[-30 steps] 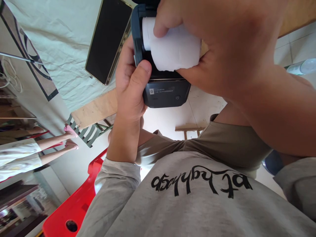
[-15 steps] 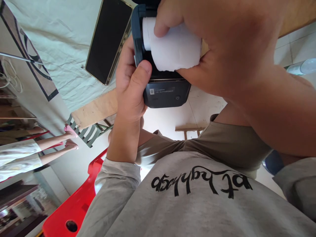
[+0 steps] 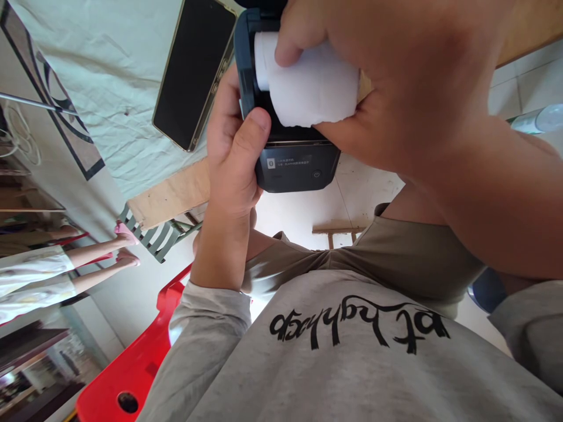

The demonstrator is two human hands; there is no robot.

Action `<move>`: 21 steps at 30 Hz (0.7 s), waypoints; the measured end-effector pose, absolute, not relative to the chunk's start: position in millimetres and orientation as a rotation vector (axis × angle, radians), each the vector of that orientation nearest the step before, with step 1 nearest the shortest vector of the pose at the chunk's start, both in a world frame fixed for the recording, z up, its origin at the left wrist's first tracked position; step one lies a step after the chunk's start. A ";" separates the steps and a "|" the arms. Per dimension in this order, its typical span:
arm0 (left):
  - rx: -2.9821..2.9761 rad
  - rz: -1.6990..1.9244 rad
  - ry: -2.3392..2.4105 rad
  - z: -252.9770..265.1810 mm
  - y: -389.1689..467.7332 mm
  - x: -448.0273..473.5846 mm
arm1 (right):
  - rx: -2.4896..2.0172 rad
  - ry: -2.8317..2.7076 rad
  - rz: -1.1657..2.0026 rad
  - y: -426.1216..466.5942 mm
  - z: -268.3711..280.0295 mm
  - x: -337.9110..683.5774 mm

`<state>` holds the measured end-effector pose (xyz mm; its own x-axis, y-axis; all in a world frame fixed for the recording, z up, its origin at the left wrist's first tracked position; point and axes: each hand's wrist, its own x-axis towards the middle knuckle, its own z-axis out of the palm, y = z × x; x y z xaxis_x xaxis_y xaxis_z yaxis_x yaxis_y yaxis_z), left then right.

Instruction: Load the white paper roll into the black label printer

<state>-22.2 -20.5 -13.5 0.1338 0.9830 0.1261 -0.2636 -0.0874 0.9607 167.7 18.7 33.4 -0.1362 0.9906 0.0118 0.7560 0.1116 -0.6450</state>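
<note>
A small dark portable printer (image 3: 299, 167) is held near the table's edge, its paper bay uncovered and its power button facing me. My left hand (image 3: 237, 138) is wrapped round the printer's left side, thumb on its rim. In the bay sits a white paper roll (image 3: 314, 85), its torn end hanging over the front. My right hand (image 3: 378, 76) grips the roll from the right, with one finger on top and another at its lower right edge; the remaining fingers are hidden. Left of the printer lies a black smartphone (image 3: 193, 70) in a clear case.
A pale green cloth (image 3: 114, 105) covers the table, with a bare wooden edge (image 3: 171, 193) showing. A red plastic chair (image 3: 132, 357) is at lower left. Another person's legs (image 3: 97, 269) show at far left. A clear bottle (image 3: 539, 120) is at right.
</note>
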 end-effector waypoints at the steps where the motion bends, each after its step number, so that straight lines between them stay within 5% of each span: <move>1: 1.159 1.299 0.856 -14.4 -20.9 -20.5 | -1.657 -1.978 0.668 18.0 30.8 170.7; 10: 1.028 1.537 0.827 -13.7 -27.9 -0.1 | -1.338 -1.970 0.436 32.3 -14.2 180.6; 21: 1.189 1.297 0.837 -16.8 -19.9 -25.2 | -1.580 -2.098 0.515 19.3 22.7 174.4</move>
